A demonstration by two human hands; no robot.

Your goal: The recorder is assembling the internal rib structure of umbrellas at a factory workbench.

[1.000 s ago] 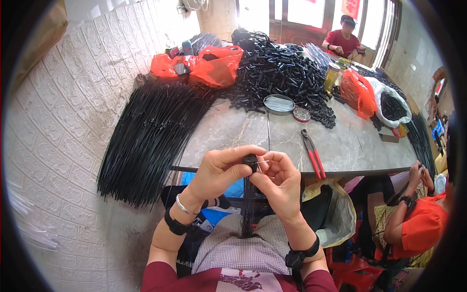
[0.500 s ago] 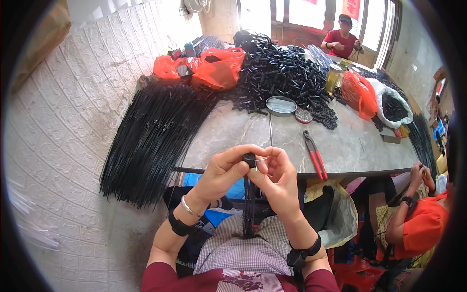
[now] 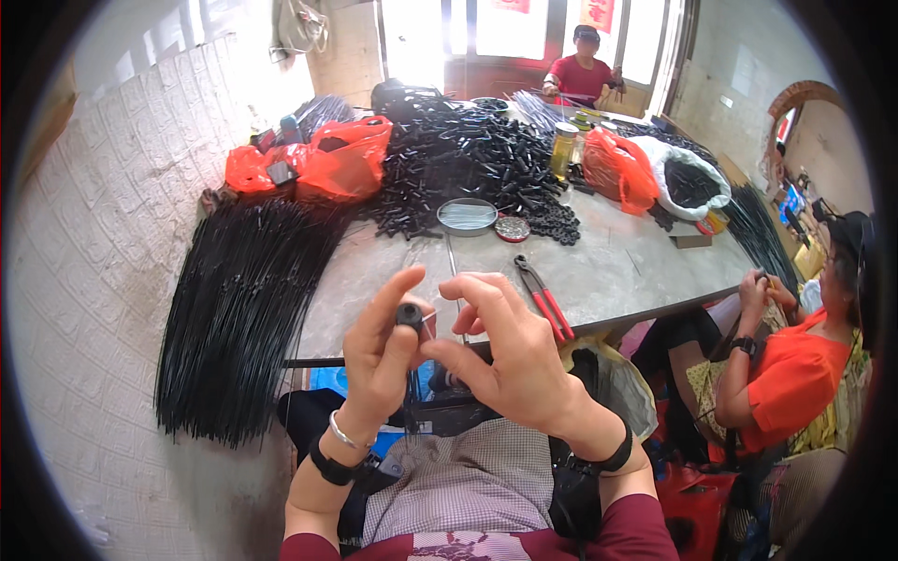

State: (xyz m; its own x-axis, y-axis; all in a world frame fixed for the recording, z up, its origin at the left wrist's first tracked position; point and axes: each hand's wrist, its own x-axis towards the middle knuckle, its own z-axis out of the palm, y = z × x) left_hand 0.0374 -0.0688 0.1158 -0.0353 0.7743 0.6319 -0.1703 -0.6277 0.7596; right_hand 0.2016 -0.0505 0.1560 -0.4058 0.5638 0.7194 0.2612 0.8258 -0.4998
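Note:
My left hand (image 3: 376,365) pinches a small black cylindrical piece (image 3: 409,316) between thumb and fingers, above the table's near edge. Thin black strands (image 3: 412,411) hang down below it toward my lap. A fine pale pin or wire (image 3: 428,324) sticks out on the piece's right side. Just to the right is my right hand (image 3: 524,360), its fingers curved and apart from the thumb. The thumb tip comes close to the pin; whether they touch I cannot tell. Nothing shows between the right fingers.
Red-handled cutters (image 3: 545,297) lie on the grey table (image 3: 346,290). Beyond are a round dish of thin pins (image 3: 468,216), a small red tin (image 3: 512,228) and a heap of black parts (image 3: 468,154). Black strands (image 3: 248,318) overhang at left. Co-workers sit right (image 3: 786,360) and far back (image 3: 585,75).
My right hand has drawn away from the black piece, its fingers spreading. The left hand keeps the piece, now lower. The view has turned right, so the table appears further left.

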